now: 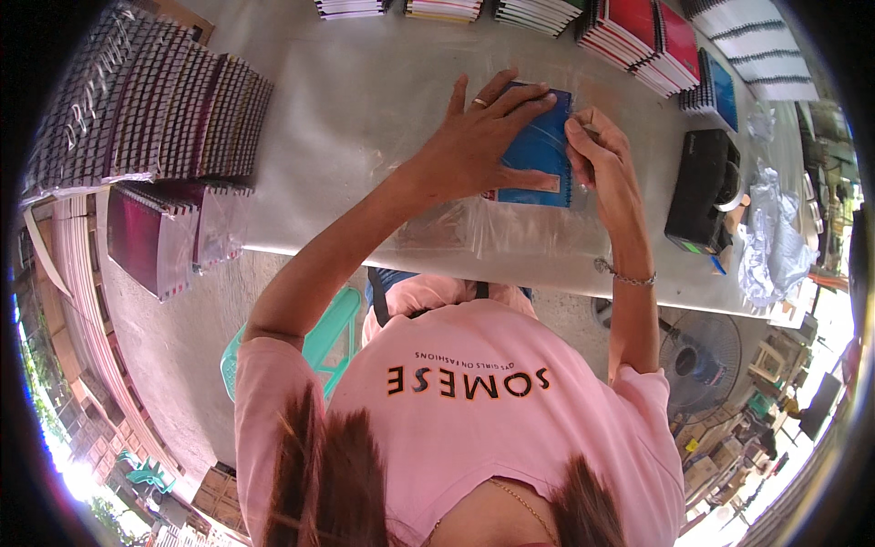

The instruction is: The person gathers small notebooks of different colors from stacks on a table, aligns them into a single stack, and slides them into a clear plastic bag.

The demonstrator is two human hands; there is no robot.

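A blue spiral notebook [536,146] lies on the table with its coil along the right edge. My left hand [488,137] is spread over its left part, fingers stretched across the cover and thumb near a small pale label [544,183] at the lower edge. Right beside the coil, my right hand [599,150] is closed in a pinch; whatever is between its fingertips is hidden. Clear plastic film [506,228] shows on the table around the notebook's lower side.
Tall stacks of spiral notebooks [164,109] stand at the left. Red notebooks [629,41] and other piles line the far edge. A black tape dispenser [700,187] sits at the right, beside crumpled plastic [775,242]. A green stool [333,337] and a fan [702,365] are below the table's near edge.
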